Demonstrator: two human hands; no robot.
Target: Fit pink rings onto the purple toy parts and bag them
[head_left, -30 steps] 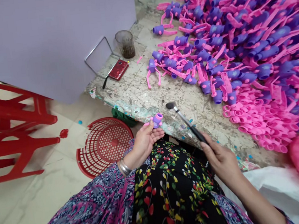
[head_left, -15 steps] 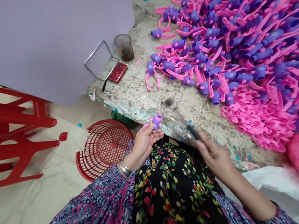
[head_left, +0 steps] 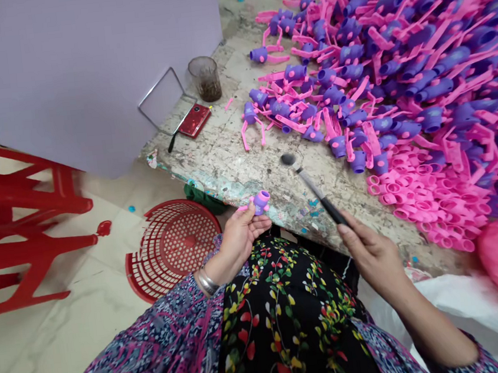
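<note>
My left hand, palm up at the table's near edge, pinches a small purple plastic part with pink pieces between thumb and fingers. The part's open round end points up and right. My right hand is closed round the black grip of a hammer. The hammer's metal shaft slants up and left, so its dark head hangs over the worn table, right of the held part and apart from it. Its head is seen nearly end-on.
A big heap of purple and pink plastic parts covers the table's right side, with pink tubes before it. A glass and a red phone lie at the back left. A red basket and red stools stand on the floor.
My right hand has moved right and slightly down with the hammer, and its head has risen a little. The left hand keeps the purple part in the same place.
</note>
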